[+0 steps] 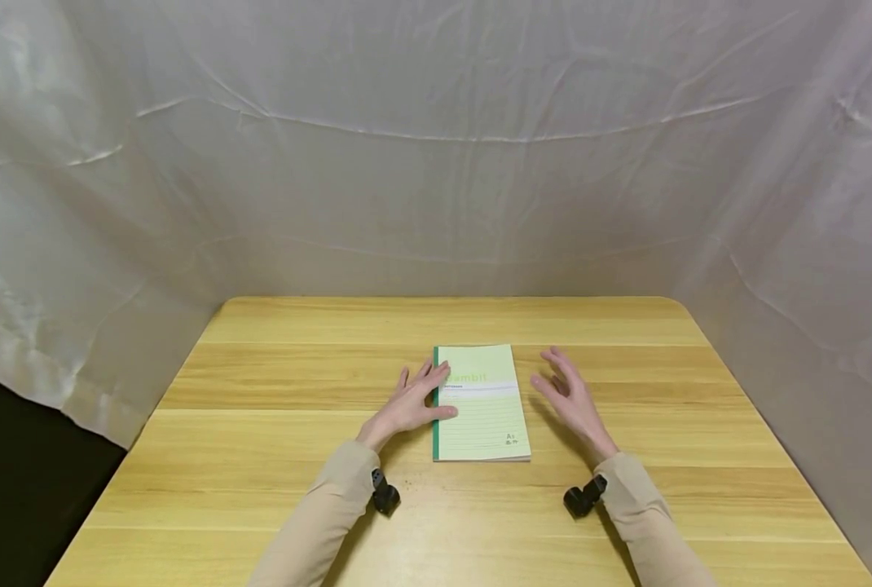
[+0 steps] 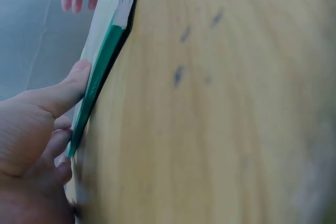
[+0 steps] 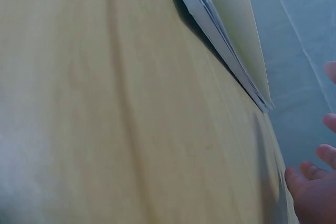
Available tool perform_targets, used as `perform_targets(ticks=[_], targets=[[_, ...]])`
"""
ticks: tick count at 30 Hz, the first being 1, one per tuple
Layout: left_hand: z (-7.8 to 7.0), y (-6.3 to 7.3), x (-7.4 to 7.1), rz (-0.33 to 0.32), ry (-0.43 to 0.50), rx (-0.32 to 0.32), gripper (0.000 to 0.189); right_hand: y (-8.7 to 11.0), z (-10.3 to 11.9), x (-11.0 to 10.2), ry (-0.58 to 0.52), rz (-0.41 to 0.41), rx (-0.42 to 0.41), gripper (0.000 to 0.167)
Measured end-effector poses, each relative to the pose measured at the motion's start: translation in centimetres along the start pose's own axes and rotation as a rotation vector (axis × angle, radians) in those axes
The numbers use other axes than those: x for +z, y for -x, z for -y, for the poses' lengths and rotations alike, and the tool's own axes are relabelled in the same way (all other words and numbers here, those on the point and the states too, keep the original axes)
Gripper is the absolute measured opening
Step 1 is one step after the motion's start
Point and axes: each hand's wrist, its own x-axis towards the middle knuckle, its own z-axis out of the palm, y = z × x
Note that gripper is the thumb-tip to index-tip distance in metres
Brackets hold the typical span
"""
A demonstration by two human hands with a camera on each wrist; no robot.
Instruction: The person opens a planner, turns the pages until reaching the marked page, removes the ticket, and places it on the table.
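Note:
A pale green notebook (image 1: 480, 424) with a dark green spine lies closed on the wooden table, its spine toward my left hand. My left hand (image 1: 407, 404) rests at the spine side, fingers spread, with the thumb and a fingertip over the cover's left edge. In the left wrist view the thumb lies along the green spine (image 2: 100, 66). My right hand (image 1: 571, 399) is held to the right of the notebook, apart from it, with fingers spread and nothing in them. The right wrist view shows the notebook's page edges (image 3: 226, 45) and part of that hand.
The wooden table (image 1: 275, 473) has rounded far corners. A pale grey curtain (image 1: 451, 187) hangs behind it and along both sides. Small dark marks (image 2: 178, 75) show on the tabletop in the left wrist view. Each wrist wears a small black camera (image 1: 386, 494).

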Motion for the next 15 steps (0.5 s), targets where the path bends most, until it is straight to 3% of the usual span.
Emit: perform_targets(ticks=[15], targets=[[-0.93, 0.82, -0.23, 0.083, -0.068, -0.007, 0.077, 0.01, -0.14, 0.32, 0.001, 0.052, -0.04, 0.058]])
